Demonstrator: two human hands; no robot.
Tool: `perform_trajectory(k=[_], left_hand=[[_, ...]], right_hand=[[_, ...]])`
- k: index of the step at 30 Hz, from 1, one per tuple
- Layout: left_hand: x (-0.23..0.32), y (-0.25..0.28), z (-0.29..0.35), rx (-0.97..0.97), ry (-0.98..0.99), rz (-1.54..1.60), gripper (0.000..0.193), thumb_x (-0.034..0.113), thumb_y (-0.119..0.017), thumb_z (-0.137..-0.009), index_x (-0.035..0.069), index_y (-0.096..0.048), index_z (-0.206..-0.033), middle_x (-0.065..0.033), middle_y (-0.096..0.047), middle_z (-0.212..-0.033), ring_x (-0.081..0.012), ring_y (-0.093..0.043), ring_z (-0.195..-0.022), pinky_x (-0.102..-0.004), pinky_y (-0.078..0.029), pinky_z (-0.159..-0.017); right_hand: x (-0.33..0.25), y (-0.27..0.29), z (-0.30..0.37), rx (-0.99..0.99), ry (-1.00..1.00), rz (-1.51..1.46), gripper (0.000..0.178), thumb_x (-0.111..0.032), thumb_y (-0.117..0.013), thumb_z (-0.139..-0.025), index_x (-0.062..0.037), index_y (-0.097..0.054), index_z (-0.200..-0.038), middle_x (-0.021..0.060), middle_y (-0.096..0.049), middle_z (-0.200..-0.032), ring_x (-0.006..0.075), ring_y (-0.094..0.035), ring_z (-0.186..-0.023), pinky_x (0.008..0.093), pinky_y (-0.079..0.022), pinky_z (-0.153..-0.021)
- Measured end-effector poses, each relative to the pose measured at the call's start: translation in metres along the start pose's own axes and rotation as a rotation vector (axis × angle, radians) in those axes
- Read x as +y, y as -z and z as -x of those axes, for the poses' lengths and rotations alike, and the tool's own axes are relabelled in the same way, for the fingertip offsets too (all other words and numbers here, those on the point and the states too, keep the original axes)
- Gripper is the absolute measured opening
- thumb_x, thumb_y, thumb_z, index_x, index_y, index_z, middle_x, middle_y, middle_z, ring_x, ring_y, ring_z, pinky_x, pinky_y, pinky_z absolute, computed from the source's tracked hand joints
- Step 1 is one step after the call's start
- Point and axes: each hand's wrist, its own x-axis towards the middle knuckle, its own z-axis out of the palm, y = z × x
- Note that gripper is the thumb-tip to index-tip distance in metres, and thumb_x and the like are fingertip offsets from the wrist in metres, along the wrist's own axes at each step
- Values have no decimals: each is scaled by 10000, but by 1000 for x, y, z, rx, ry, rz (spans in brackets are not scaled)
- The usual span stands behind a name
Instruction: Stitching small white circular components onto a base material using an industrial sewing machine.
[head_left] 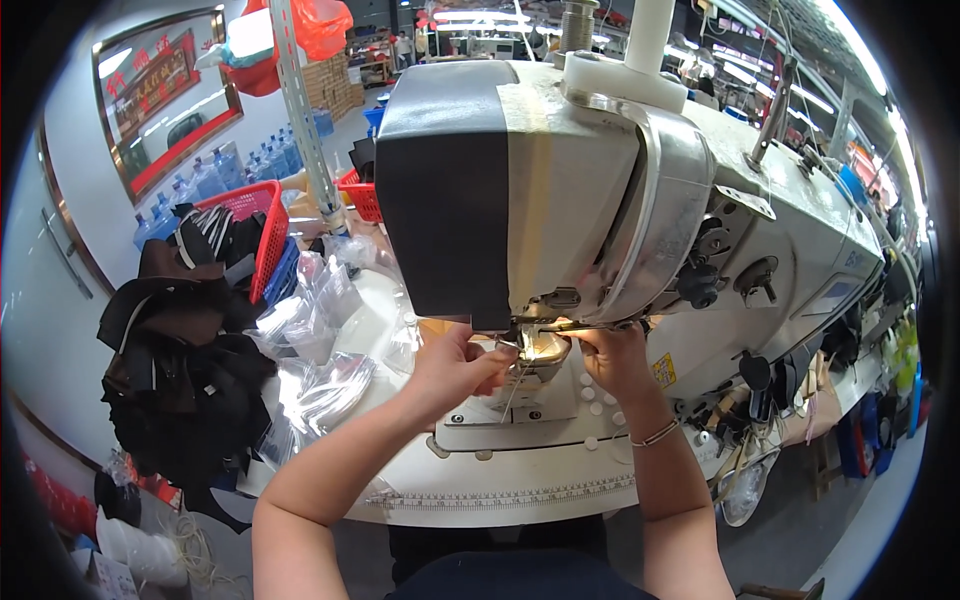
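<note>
1. Sewing machine: stands on the white table, in front of the person. Its long axis runs left to right, the sewing end at the left, the body extending right and bending with the lens.
2. Finish: off-white casing; dark cover on the sewing end; yellowish tape strip running down beside the cover; curved metal guard further right; black knobs on the side facing the person. A warm light shines below the sewing end.
3. Left hand: under the sewing end, left of the lit area. Thumb and forefinger are close together; whether they clamp anything cannot be told.
4. Right hand: at the right of the lit area, fingers bent up under the casing. Fingertips are hidden; grip cannot be told.
5. Surroundings: small white discs lie on the table near the right hand; clear plastic bags lie to the left.
</note>
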Motion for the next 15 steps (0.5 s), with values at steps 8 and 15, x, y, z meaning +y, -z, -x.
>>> perform_trajectory(k=[8, 15], left_hand=[[6, 27, -34, -273, -138, -205, 173, 191, -683, -746, 60, -643, -852, -8, -550, -703, -101, -494, -623, -245, -413, -586], [0, 9, -15, -246, 200, 324, 134, 137, -581, -813, 34, -613, -892, -30, -579, -718, -104, -526, -576, -222, -443, -539]], right_hand=[[-25, 5, -2, 57, -39, 81, 307, -23, -613, -609, -174, -642, -876, 29, -601, -744, 213, -573, -682, 331, -438, -583], [-78, 10, 21, -2, 200, 114, 240, -43, -619, -667, -128, -616, -891, 3, -610, -1071, 171, -514, -772, 263, -431, -607]])
